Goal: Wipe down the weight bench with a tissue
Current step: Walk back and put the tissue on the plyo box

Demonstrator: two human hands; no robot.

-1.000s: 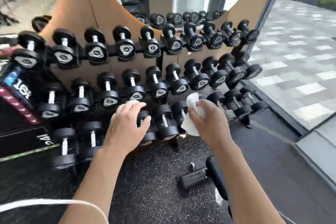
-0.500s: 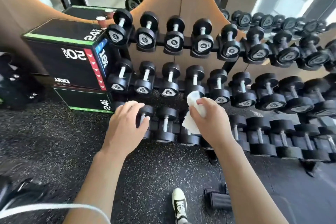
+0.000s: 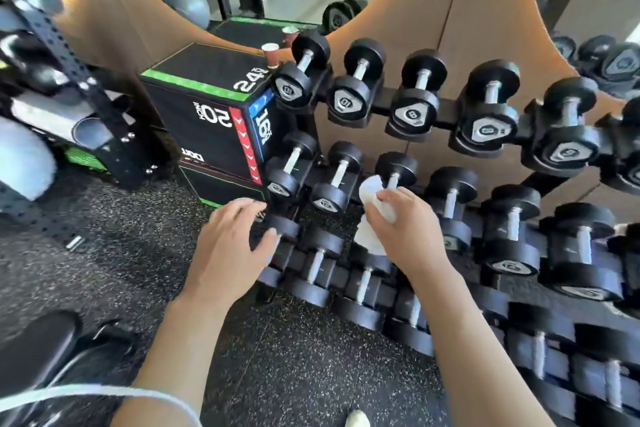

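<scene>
Presently, a crumpled white tissue [image 3: 372, 215] is gripped in the right hand [image 3: 405, 229], whose fingers are curled around it; part of the tissue sticks out above the hand and part hangs below it. The hand is held in front of the middle tier of a dumbbell rack [image 3: 446, 107], just beside the chrome handle of one dumbbell [image 3: 394, 173]; whether the tissue touches that dumbbell cannot be told.

The left hand [image 3: 230, 250] is held out flat with its fingers released and loosely extended, nothing being grasped. Its fingertips [image 3: 254, 206] lie at the left end of the rack, and whether the lowest dumbbells there are touched cannot be told.

Three tiers of black dumbbells are carried by the rack, which is set against a tan padded wall [image 3: 450, 10]. To the left of the rack a black plyo box [image 3: 204, 114] with green edging and large white numbers is seen, and a brown paper cup [image 3: 270, 54] is stood on its top near the rack. A perforated black steel upright [image 3: 65, 55] is seen at far left. A dark padded cushion [image 3: 31, 347], possibly part of the weight bench, is visible at the lower left edge, well apart from the tissue. A speckled black rubber floor [image 3: 138, 253] lies below.
</scene>
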